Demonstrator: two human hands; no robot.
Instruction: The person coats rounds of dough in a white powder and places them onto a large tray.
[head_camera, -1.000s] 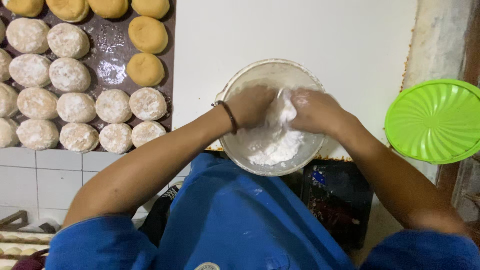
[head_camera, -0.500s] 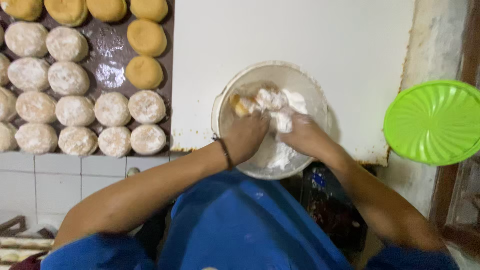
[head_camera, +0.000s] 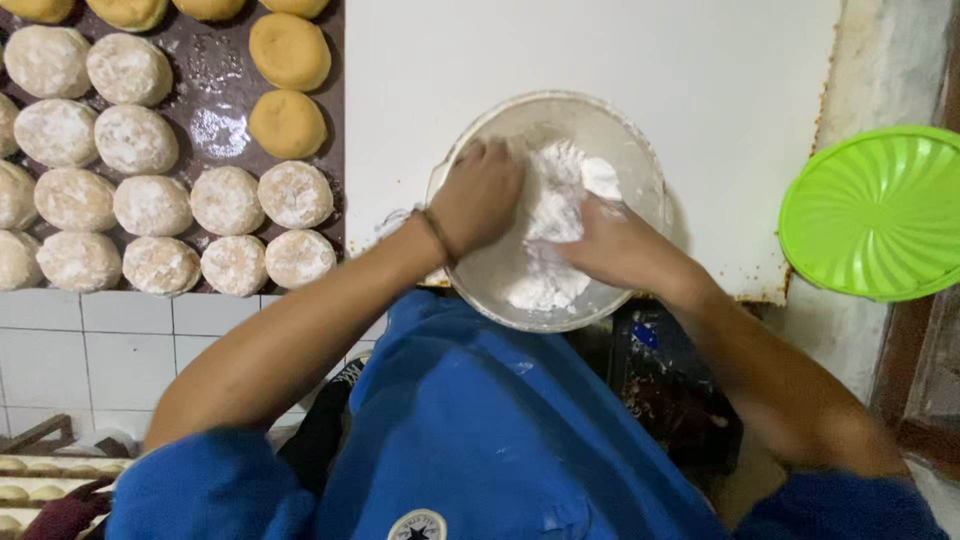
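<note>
White board (head_camera: 600, 50) took up most of the view, its near edge chipped and its far half bare, giving open room beyond the bowl. To its left sat a dark tray (head_camera: 215, 85) packed with rows of round dough pieces: the flour-dusted ones (head_camera: 150, 205) filled the near rows, touching one another, while the plain golden ones (head_camera: 288, 122) lay at the far side, with a small bare patch of tray between them. A ribbed green lid (head_camera: 875, 210) rested well apart on the right, off the board. The pale round bowl (head_camera: 560, 115) stood at the board's near edge, its rim overhanging slightly toward the person in blue. Inside it lay white flour (head_camera: 560, 215), lumpy and heaped toward the middle and right, with the bowl's left wall smeared thin. The left hand (head_camera: 480, 195) pressed down in the bowl's left half, fingers curled together; whether they held anything could not be told. The right hand (head_camera: 610, 245) lay in the flour, fingers buried and blurred, their spread unclear.
</note>
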